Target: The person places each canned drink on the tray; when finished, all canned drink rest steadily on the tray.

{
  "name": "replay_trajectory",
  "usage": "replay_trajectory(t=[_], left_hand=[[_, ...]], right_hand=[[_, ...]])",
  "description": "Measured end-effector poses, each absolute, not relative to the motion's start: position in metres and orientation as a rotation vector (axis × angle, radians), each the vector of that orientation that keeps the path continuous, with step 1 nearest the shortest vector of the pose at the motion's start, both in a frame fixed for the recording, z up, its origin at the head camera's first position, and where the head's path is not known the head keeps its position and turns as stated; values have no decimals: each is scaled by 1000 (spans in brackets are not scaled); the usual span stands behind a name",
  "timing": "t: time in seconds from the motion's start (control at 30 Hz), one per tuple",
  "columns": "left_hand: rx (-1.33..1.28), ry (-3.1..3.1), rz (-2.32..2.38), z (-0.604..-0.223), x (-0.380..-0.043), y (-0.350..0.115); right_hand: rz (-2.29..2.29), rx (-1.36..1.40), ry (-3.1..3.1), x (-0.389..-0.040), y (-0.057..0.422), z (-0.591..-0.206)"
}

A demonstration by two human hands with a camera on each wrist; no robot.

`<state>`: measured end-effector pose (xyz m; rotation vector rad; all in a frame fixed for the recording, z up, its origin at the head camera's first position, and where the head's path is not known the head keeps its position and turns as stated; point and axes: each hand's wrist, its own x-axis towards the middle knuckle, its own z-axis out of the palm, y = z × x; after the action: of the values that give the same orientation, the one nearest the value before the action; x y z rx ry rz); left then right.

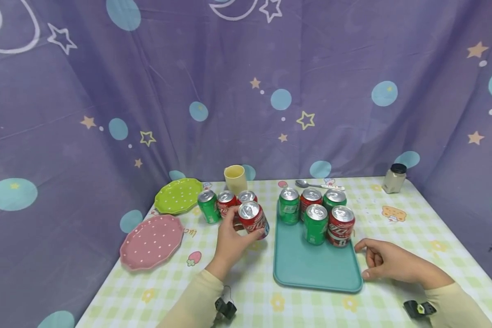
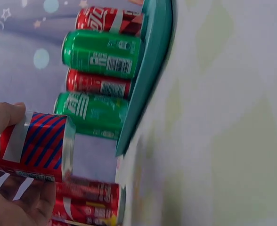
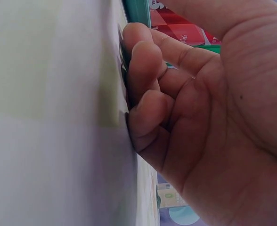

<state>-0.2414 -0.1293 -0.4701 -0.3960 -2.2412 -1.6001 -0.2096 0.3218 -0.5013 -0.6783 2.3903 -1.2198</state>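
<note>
My left hand (image 1: 232,243) grips a red soda can (image 1: 253,218) between thumb and fingers. In the left wrist view that can (image 2: 37,146) hangs above the table, left of the tray. On the teal tray (image 1: 315,271) stand several upright cans, among them a green can (image 1: 315,225) and a red can (image 1: 340,228) in front. Behind the held can are a green can (image 1: 208,207) and two red cans, one at its left (image 1: 225,200). The right hand (image 1: 393,262) rests on the table with loosely curled fingers, its fingertips at the tray's right edge.
A green dotted plate (image 1: 178,196) and a pink dotted plate (image 1: 151,241) lie at the left. At the back are a yellow cup (image 1: 235,178), a spoon (image 1: 317,185) and a black-lidded jar (image 1: 394,179). A purple curtain (image 1: 229,136) encloses the checked table.
</note>
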Motion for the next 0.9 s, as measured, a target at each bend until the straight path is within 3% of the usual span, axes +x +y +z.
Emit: replay_trajectory(t=[0.9], left_hand=[[-466, -2409, -1667, -477, -259, -53]], right_hand=[[-1217, -679, 2393, -211, 323, -503]])
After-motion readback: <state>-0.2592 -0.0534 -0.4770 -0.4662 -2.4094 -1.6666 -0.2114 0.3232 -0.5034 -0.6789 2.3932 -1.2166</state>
